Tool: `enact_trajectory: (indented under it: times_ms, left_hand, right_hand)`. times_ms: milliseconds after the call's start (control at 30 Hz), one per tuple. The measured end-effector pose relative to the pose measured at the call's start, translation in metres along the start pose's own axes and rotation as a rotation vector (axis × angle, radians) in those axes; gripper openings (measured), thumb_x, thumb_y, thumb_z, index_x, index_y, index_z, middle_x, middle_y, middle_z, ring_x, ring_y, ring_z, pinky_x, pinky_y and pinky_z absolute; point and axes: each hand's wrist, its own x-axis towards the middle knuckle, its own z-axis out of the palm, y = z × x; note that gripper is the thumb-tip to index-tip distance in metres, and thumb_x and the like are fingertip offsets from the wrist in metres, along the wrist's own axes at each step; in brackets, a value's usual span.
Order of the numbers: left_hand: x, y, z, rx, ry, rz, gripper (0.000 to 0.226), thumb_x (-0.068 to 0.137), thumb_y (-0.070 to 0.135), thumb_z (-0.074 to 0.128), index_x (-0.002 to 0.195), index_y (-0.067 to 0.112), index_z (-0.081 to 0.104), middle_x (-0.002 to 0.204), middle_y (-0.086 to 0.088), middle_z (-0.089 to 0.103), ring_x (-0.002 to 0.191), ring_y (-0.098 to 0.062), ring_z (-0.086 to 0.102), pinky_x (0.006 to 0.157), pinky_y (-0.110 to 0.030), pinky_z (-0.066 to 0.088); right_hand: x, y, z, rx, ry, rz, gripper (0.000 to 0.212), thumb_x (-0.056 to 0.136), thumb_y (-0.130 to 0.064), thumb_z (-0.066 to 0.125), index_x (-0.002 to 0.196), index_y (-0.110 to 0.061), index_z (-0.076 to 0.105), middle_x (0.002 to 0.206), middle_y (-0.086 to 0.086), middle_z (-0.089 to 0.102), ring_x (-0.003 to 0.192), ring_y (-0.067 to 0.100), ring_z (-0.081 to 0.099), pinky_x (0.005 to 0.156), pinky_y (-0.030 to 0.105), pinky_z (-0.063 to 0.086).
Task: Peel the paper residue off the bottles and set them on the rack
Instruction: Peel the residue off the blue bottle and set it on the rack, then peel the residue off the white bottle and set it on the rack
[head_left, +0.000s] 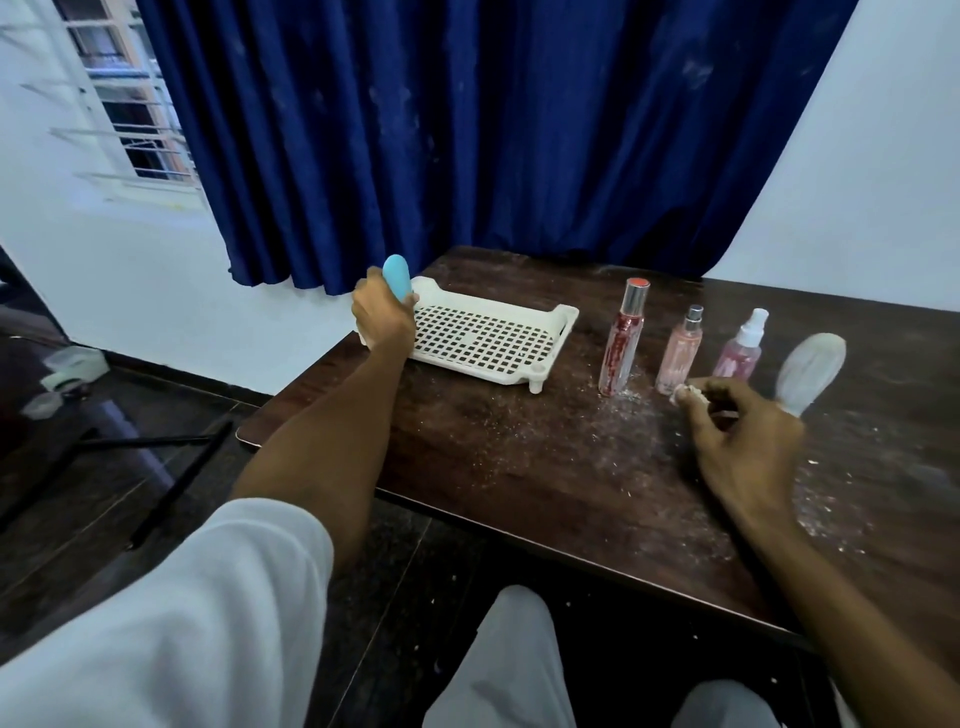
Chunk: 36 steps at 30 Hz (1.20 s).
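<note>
My left grip (383, 318) clamps a light-blue rounded bottle (397, 276) at the white perforated plastic rack's (493, 343) left end; right of the rack, my right grip (748, 436) pinches whitish paper scraps (687, 395).

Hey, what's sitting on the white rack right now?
The rack looks bare wherever its grid shows. The left hand, gripping a blue object, covers its left end, so that spot cannot be seen.

free: rack (488, 340) grid, table (519, 457) front | obstacle: bottle row (678, 353) beside rack
</note>
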Motion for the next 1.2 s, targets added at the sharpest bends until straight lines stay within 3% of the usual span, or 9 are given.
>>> enact_trajectory:
  times_ms: [200, 300, 400, 500, 667, 767, 967, 1067, 1200]
  left_hand:
    - [-0.003, -0.003, -0.004, -0.043, -0.032, -0.034, 0.071, 0.076, 0.022, 0.085, 0.134, 0.005, 0.047, 0.129, -0.015, 0.058, 0.120, -0.031, 0.055, 0.099, -0.042, 0.047]
    - [-0.016, -0.005, -0.006, -0.069, 0.028, -0.006, 0.084, 0.079, 0.028, 0.082, 0.146, 0.006, 0.036, 0.140, -0.017, 0.049, 0.130, -0.033, 0.047, 0.105, -0.044, 0.041]
    - [-0.046, 0.009, 0.000, -0.069, 0.244, 0.141, 0.062, 0.092, 0.037, 0.063, 0.144, 0.010, 0.042, 0.139, -0.013, 0.045, 0.127, -0.032, 0.044, 0.100, -0.046, 0.042]
    - [-0.089, 0.048, 0.010, -0.295, 0.323, 0.377, 0.039, 0.093, 0.028, 0.055, 0.128, 0.011, 0.057, 0.127, -0.012, 0.053, 0.118, -0.028, 0.051, 0.098, -0.039, 0.042]
    - [-0.184, 0.141, 0.024, -0.656, 0.079, 0.786, 0.021, 0.092, 0.008, 0.058, 0.111, 0.007, 0.066, 0.109, -0.007, 0.062, 0.100, -0.018, 0.060, 0.091, -0.031, 0.049]
    - [-0.239, 0.186, 0.038, -0.628, -0.118, 1.010, 0.019, 0.094, 0.005, 0.058, 0.110, 0.005, 0.068, 0.104, -0.008, 0.066, 0.094, -0.014, 0.060, 0.086, -0.022, 0.048]
    - [-0.277, 0.226, 0.080, -0.392, -0.451, 0.947, 0.034, 0.091, 0.010, 0.059, 0.124, 0.005, 0.066, 0.121, -0.014, 0.065, 0.110, -0.033, 0.062, 0.095, -0.046, 0.050]
    - [-0.282, 0.234, 0.089, -0.196, -0.524, 0.922, 0.037, 0.095, 0.018, 0.057, 0.131, 0.010, 0.061, 0.127, -0.012, 0.064, 0.118, -0.032, 0.059, 0.099, -0.046, 0.048]
    - [-0.290, 0.238, 0.093, -0.138, -0.495, 0.953, 0.032, 0.090, 0.013, 0.058, 0.121, 0.014, 0.068, 0.115, -0.007, 0.071, 0.109, -0.028, 0.063, 0.090, -0.042, 0.051]
  right_hand:
    - [0.000, 0.005, 0.002, 0.023, -0.009, 0.002, 0.012, 0.091, -0.016, 0.069, 0.100, -0.009, 0.074, 0.084, -0.001, 0.071, 0.069, 0.012, 0.063, 0.064, 0.010, 0.042]
    - [0.002, 0.012, 0.005, 0.026, 0.025, 0.003, 0.007, 0.090, -0.013, 0.070, 0.094, -0.010, 0.074, 0.083, 0.002, 0.073, 0.070, 0.014, 0.065, 0.071, 0.028, 0.052]
    - [0.003, 0.015, 0.003, 0.071, 0.075, 0.039, 0.005, 0.087, -0.013, 0.071, 0.090, -0.012, 0.075, 0.081, 0.001, 0.074, 0.068, 0.011, 0.064, 0.072, 0.030, 0.054]
    - [0.000, 0.015, -0.009, 0.093, 0.137, 0.095, 0.006, 0.088, -0.016, 0.071, 0.090, -0.012, 0.075, 0.080, 0.000, 0.074, 0.067, 0.010, 0.064, 0.069, 0.022, 0.049]
    - [0.004, 0.022, -0.055, 0.086, 0.283, 0.135, 0.007, 0.088, -0.023, 0.071, 0.093, -0.018, 0.074, 0.080, -0.007, 0.072, 0.066, 0.006, 0.063, 0.065, 0.018, 0.049]
    - [0.014, 0.037, -0.087, 0.081, 0.372, 0.202, 0.006, 0.088, -0.024, 0.071, 0.093, -0.022, 0.074, 0.080, -0.010, 0.070, 0.068, 0.004, 0.064, 0.063, 0.007, 0.045]
    - [0.011, 0.070, -0.122, 0.074, 0.429, 0.325, 0.003, 0.087, -0.022, 0.073, 0.090, -0.023, 0.073, 0.079, -0.011, 0.070, 0.069, -0.003, 0.062, 0.064, -0.001, 0.039]
    - [0.006, 0.079, -0.125, 0.093, 0.432, 0.346, 0.005, 0.087, -0.023, 0.073, 0.089, -0.027, 0.071, 0.077, -0.015, 0.069, 0.070, -0.003, 0.063, 0.067, 0.004, 0.043]
    - [0.006, 0.087, -0.125, 0.124, 0.439, 0.366, 0.005, 0.087, -0.024, 0.072, 0.088, -0.029, 0.069, 0.078, -0.014, 0.070, 0.071, -0.002, 0.064, 0.065, 0.005, 0.045]
